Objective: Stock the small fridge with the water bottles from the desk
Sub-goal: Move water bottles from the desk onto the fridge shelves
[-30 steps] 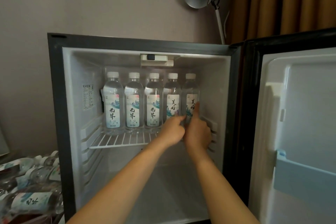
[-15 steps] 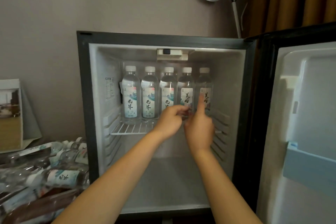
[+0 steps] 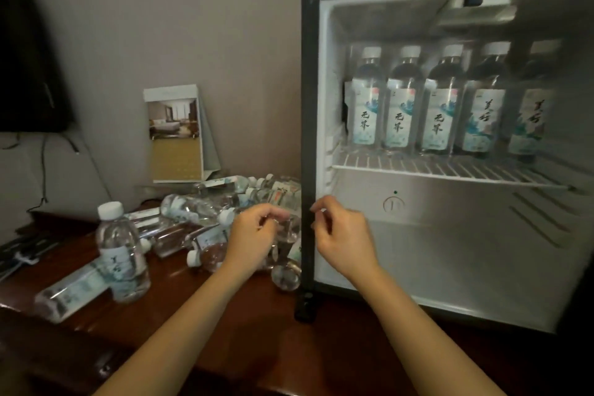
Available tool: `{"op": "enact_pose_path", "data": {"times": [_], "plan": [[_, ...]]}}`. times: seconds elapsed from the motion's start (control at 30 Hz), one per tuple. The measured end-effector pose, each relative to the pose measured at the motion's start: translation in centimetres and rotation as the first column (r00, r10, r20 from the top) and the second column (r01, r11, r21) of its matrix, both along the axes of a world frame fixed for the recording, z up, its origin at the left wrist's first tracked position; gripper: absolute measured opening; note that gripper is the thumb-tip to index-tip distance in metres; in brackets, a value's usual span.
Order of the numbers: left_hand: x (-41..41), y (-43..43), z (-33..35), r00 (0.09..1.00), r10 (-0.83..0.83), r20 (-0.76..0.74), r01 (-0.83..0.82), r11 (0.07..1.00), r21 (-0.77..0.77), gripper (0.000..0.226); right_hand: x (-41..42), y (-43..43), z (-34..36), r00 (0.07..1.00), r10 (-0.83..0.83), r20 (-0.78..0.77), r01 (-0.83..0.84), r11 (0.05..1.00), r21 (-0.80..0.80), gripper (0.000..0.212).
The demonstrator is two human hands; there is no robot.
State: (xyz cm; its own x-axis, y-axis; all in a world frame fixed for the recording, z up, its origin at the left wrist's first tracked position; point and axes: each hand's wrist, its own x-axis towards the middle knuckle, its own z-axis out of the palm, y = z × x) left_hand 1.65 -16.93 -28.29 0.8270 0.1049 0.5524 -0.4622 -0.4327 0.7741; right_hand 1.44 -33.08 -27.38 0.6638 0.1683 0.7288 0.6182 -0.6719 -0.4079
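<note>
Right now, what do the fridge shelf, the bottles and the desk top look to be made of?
Shelf: white coated wire, seemingly; thin parallel rods. Upright bottle on the desk: clear plastic, it seems; see-through body, white cap, paper-like label. Desk top: dark reddish wood or veneer, glossy; it reflects light.

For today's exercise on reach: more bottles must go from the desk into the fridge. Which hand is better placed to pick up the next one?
Left. The left hand hovers over the pile of lying bottles on the desk, while the right hand is at the fridge frame, farther from them.
</note>
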Motion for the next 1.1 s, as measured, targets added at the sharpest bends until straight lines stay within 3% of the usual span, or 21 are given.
{"op": "enact_pose_path", "data": {"times": [0.1, 0.2, 0.33, 0.47, 0.57, 0.73, 0.83, 0.93, 1.1], "plan": [[1.2, 3.6, -2.8, 0.979, 0.093, -0.181, -0.087, 0.995, 0.043, 0.038, 0.3, 2.6, -1.9, 0.993, 0.015, -0.116, -0.03, 0.991, -0.133, 0.016], [2.0, 5.5, -5.0, 0.944, 0.142, -0.297, -0.118, 0.988, 0.097, 0.032, 1.2, 4.3, -3.3, 0.967, -0.018, -0.255, -0.023, 0.987, -0.157, 0.021], [2.3, 5.6, -7.2, 0.906, 0.056, -0.419, -0.033, 0.998, 0.062, 0.026, 2.8, 7.3, -4.1, 0.94, -0.112, -0.323, 0.024, 0.965, -0.263, 0.026], [2.0, 5.2, -8.2, 0.892, 0.008, -0.453, -0.014, 1.0, -0.011, 0.028, 5.5, 10.2, -3.1, 0.921, -0.203, -0.333, 0.07, 0.925, -0.373, 0.063], [1.8, 5.6, -8.2, 0.882, -0.022, -0.47, -0.02, 0.996, -0.084, 0.027, 7.4, 11.0, -1.8, 0.842, -0.338, -0.419, 0.089, 0.855, -0.511, 0.086], [1.9, 6.7, -8.1, 0.857, -0.028, -0.515, -0.051, 0.989, -0.139, 0.026, 8.6, 11.3, -1.7, 0.769, -0.49, -0.411, 0.119, 0.741, -0.661, 0.066], [2.1, 7.1, -8.4, 0.869, 0.012, -0.494, -0.06, 0.995, -0.081, 0.024, 8.5, 11.4, -1.4, 0.758, -0.527, -0.384, 0.101, 0.676, -0.73, 0.059], [2.0, 6.9, -9.0, 0.873, 0.04, -0.486, -0.082, 0.994, -0.067, 0.023, 8.1, 11.4, -1.0, 0.777, -0.508, -0.372, 0.097, 0.68, -0.727, 0.046], [2.1, 7.0, -9.1, 0.86, 0.005, -0.511, -0.069, 0.992, -0.106, 0.016, 6.3, 11.6, -2.4, 0.758, -0.465, -0.457, 0.232, 0.847, -0.477, 0.063]]}}
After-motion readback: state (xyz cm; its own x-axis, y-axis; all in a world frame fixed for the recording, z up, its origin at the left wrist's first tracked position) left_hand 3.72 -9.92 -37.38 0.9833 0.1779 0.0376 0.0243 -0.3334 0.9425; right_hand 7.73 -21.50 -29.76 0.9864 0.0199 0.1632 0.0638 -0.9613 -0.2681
